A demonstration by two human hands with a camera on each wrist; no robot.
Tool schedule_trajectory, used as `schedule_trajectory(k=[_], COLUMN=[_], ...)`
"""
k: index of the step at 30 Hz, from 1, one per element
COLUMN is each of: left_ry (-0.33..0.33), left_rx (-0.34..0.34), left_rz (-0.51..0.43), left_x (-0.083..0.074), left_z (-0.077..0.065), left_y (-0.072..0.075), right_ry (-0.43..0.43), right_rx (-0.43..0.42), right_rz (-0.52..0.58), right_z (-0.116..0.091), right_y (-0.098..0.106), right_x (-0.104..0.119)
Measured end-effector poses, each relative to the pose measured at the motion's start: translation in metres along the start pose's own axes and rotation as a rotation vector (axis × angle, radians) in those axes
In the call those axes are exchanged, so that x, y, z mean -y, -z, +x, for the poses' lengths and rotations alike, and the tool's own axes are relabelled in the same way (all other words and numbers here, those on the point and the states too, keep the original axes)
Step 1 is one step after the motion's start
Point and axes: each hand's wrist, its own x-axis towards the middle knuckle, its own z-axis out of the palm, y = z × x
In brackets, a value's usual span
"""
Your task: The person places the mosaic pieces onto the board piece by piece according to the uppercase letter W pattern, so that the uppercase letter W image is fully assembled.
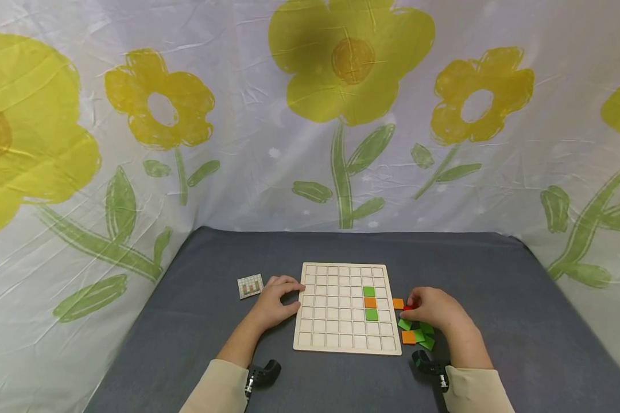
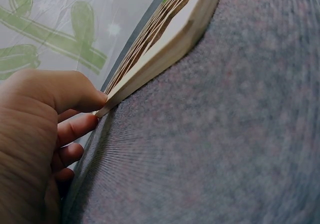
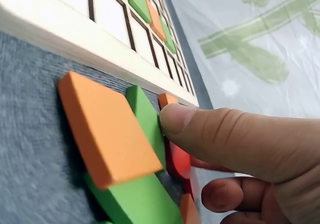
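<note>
A wooden grid board (image 1: 333, 321) lies flat, with a green tile (image 1: 369, 291), an orange tile (image 1: 369, 302) and another green tile (image 1: 371, 314) in one column at its right. At the board's left edge, the thumb and index finger of my left hand (image 1: 274, 304) rest spread apart against the rim. My right hand (image 1: 436, 310) is just right of the board, its thumb and fingers pinching a red tile (image 3: 180, 160), partly hidden by the thumb. Below and around those fingers lie loose tiles, among them an orange tile (image 3: 107, 129) leaning on green ones.
A small pattern card (image 1: 250, 286) lies left of the board, near my left fingers. A dark grey cloth (image 1: 351, 378) covers the table. Behind it hangs a flower-printed curtain (image 1: 248, 172). Dark wrist cameras (image 1: 264, 374) are strapped to both wrists.
</note>
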Motion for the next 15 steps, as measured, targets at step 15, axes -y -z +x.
schedule_trajectory(k=[15], left_ry=[-0.001], left_rx=[-0.009], left_rz=[0.016], left_x=[-0.0001], left_z=[0.0000], left_y=[-0.0007], right_ry=[0.051], right_rx=[0.010], right_rz=[0.008], right_z=[0.0034], right_y=[0.0014], right_x=[-0.0095])
